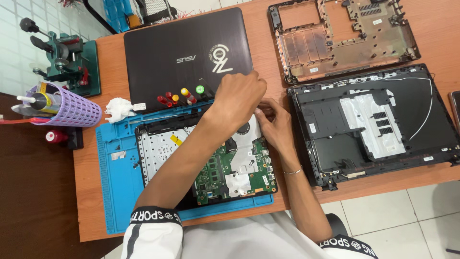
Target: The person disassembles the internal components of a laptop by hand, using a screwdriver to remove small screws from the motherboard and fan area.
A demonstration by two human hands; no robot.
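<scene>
Head view: the opened laptop chassis with green circuit board (225,168) is being worked at its far edge on the blue silicone mat (115,192). Left hand (237,98) and right hand (273,120) are curled closed together there; what is pinched cannot be told.

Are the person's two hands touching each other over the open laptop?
Touching. The head view shows the left hand lying over the fingertips of the right hand, no gap between them, above the green circuit board.

A matt brushed finish is shown by the closed laptop (187,57); the worktop (431,29) looks smooth wood, the blue mat (115,192) matt rubber, the basket (72,108) perforated plastic.
</scene>
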